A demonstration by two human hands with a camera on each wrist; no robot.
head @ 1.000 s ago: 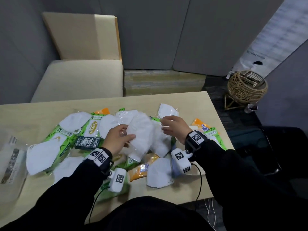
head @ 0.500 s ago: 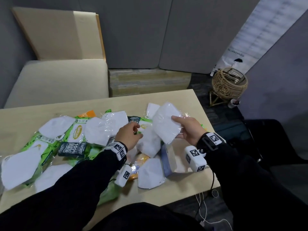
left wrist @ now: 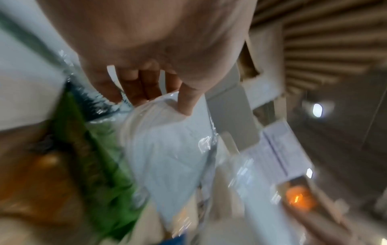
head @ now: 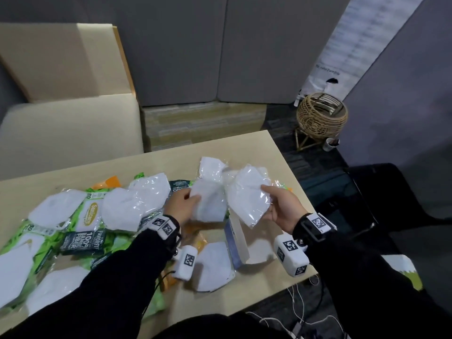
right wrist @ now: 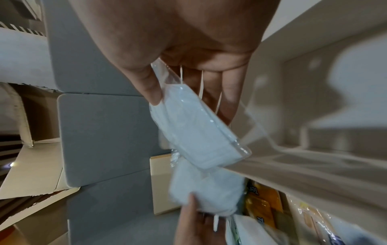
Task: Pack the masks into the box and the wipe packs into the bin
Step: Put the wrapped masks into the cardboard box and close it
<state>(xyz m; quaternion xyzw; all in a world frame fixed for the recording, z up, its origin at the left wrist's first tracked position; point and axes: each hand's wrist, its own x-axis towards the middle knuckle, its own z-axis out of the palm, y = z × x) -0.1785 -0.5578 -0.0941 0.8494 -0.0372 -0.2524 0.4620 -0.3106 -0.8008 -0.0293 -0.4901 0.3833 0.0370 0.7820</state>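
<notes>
head view shows a pale wooden table (head: pixel 274 152) with a cream upholstered seat (head: pixel 68 128) beyond its far left edge, grey padded wall panels (head: pixel 220 50) behind, and a woven rattan basket (head: pixel 321 113) on dark carpet to the far right. a printed white banner (head: pixel 347 45) leans against the wall behind the basket. white cables (head: pixel 300 311) hang off the near right edge of the table.

the table's left and middle are covered with a loose heap of white masks in clear wrappers (head: pixel 137 206) lying over green wipe packs (head: pixel 83 241) and orange wipe packs (head: pixel 107 182). a small white and blue box (head: pixel 236 243) stands open just near of the hands, near the table's right edge, with a wrapped mask (head: pixel 212 267) lying flat to its left.

the right hand (head: pixel 281 206) holds a wrapped mask (head: pixel 247 194) above the box, thumb on top and fingers underneath, pinching its right edge. its long axis runs from far left to near right, the lower point tipped down toward the box. the wrist view shows thumb and fingers (right wrist: pixel 150 86) clamped on the wrapper's end.

the left hand (head: pixel 181 206) pinches a second wrapped mask (head: pixel 208 204) just left of the first, the two wrappers touching. the left wrist view, blurred, shows fingers (left wrist: pixel 186 99) curled onto its top edge.
</notes>
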